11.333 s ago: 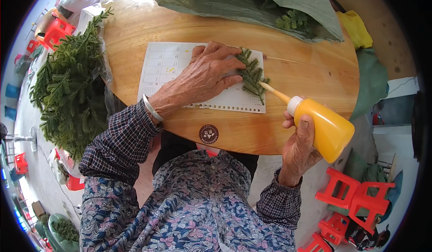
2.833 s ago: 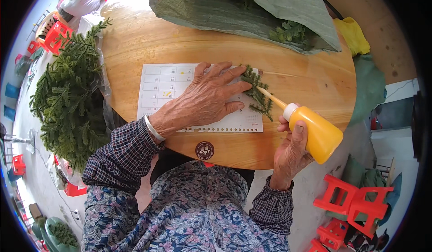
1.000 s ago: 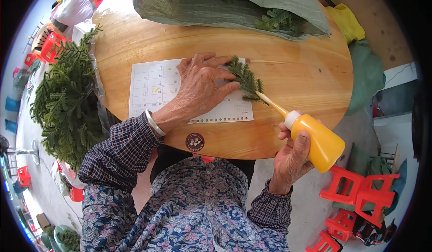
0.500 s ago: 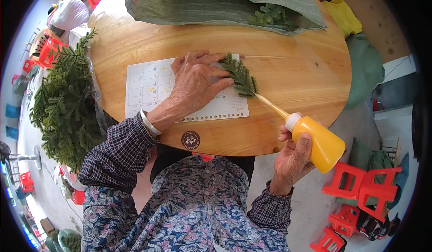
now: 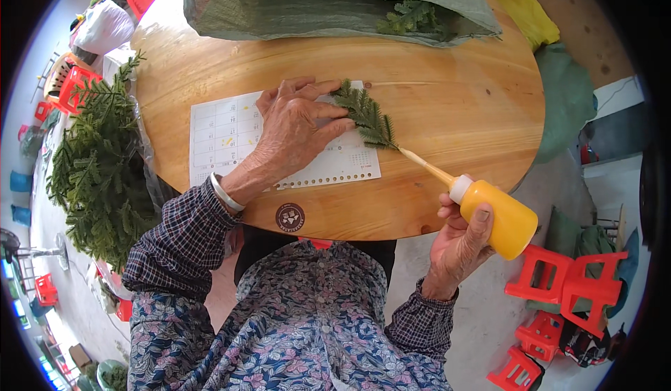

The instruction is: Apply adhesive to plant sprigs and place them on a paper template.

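Observation:
My left hand (image 5: 297, 122) rests over a white printed calendar sheet (image 5: 213, 136), its fingertips and thumb holding the left side of a green artificial fir sprig (image 5: 372, 120). The sprig lies slanted, partly on the sheet's right edge and partly on bare wood. In my right hand (image 5: 460, 248) is a squeeze bottle (image 5: 504, 220) filled with yellow-orange liquid, tilted with its white collar and long tapered nozzle pointing up and left. The nozzle tip is at the sprig's lower right end; whether they touch I cannot tell. Small yellow spots mark the sheet.
The round wooden table (image 5: 454, 104) carries a large green woven sack (image 5: 279, 13) with sprigs inside at the far side. A heap of green branches (image 5: 105, 174) stands at its left. Red stools (image 5: 538, 272) stand on the floor at right, and a yellow cloth (image 5: 528, 17) lies beyond the table.
The view has shifted slightly. Relative to the sprig, the bottle and its nozzle tip have moved a little to the right. My left hand keeps its place on the sprig.

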Available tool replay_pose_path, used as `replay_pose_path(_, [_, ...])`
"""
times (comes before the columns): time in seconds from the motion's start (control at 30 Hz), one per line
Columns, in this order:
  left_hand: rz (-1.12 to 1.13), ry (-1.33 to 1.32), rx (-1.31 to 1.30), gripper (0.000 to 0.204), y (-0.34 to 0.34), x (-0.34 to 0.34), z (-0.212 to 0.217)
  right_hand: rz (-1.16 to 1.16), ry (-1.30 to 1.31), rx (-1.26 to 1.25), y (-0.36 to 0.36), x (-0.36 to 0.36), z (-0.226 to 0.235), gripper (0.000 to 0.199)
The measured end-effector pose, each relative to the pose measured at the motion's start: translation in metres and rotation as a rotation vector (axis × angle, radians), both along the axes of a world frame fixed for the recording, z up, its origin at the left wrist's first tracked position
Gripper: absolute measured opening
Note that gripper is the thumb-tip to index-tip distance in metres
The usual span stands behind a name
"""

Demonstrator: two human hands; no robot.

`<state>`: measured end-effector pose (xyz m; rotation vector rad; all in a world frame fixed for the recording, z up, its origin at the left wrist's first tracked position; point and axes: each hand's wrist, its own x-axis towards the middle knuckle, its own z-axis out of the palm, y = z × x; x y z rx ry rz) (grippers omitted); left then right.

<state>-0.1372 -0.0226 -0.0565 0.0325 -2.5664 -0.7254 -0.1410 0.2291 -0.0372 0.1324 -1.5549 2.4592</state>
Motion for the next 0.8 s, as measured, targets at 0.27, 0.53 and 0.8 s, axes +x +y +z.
replay_pose_path(0.27, [0.009,0.015,-0.010,0.021,0.001,0.000,0.000,0.011,0.014,-0.026,0.006,0.000,-0.004,0.047])
replay_pose_path(0.53, [0.005,0.007,-0.007,0.021,0.001,-0.001,0.000,-0.009,-0.003,-0.031,0.010,-0.002,-0.008,0.046])
replay_pose_path(0.8, [0.018,-0.020,-0.013,0.022,-0.001,0.002,0.000,-0.036,-0.018,-0.018,0.014,-0.002,-0.010,0.047])
